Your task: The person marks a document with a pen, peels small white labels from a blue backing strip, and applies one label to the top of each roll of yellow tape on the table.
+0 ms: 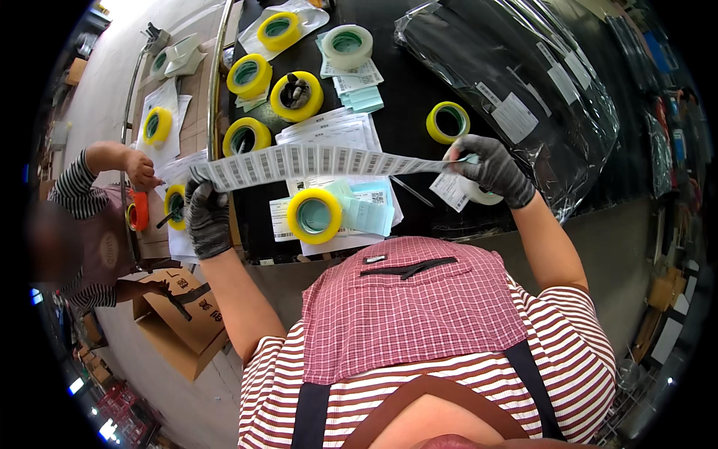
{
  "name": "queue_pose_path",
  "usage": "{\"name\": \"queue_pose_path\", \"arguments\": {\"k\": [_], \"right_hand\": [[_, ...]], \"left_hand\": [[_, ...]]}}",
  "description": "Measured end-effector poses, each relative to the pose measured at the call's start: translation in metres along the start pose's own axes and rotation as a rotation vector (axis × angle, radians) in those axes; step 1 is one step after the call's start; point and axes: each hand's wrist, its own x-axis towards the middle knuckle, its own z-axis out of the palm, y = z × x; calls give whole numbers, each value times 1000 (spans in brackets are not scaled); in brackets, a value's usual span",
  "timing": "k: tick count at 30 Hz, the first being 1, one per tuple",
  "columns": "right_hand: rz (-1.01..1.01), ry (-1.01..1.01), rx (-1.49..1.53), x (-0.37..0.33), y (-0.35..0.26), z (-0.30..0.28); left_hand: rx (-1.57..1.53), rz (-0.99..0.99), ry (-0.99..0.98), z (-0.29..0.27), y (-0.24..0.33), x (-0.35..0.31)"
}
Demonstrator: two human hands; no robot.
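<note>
Taking the middle of the stretched strip of labels (321, 162) as the clock's centre, the gloved left hand (208, 221) sits at 8 o'clock and the gloved right hand (490, 170) at 3 o'clock, with the strip spanning the gap above the black worktop (404, 97). The left fingers are closed on one end; the right fingers pinch the narrowing other end. As far as can be judged, the drawing-out is done: the strip hangs nearly straight, bowing slightly, its printed labels in an unbroken row. Separating them seems left undone, since no gap shows along the visible stretch. What the right palm covers cannot be told, though a white label (449, 191) and a pale roll (485, 197) lie just beneath that hand. At 6 o'clock a yellow tape roll (336, 217) rests on papers, beside blue-green slips (370, 215) towards 5 o'clock; neither is touched. White sheets (325, 135) lie at 12 o'clock, partly behind the strip. Out at 2 o'clock, a black plastic-wrapped bundle (553, 120) already carries several white labels. A co-worker's hand (140, 169) is at 9 o'clock, well apart from the strip.
</note>
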Motion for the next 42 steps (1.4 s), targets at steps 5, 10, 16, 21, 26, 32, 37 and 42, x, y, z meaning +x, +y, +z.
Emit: {"name": "queue_pose_path", "arguments": {"k": [5, 10, 16, 21, 26, 32, 37, 42], "right_hand": [[-547, 419, -381, -10, -27, 12], [-618, 619, -516, -22, -16, 17], [-588, 693, -502, -26, -11, 15], [-559, 700, -487, -26, -14, 14], [-600, 753, -422, -20, -12, 9], [-583, 755, -424, -20, -18, 7], [-599, 732, -452, -21, -16, 5], [-615, 735, -435, -18, -17, 6]], "left_hand": [[0, 194, -316, 6, 2, -21], [192, 112, -278, -2, 1, -36], [247, 125, -247, -10, -7, -40], [288, 117, -236, -1, -6, -42], [390, 143, -245, 4, -2, -40], [419, 161, -241, 3, -3, -39], [360, 141, -217, 5, -5, -39], [356, 138, -216, 0, -6, -37]]}}
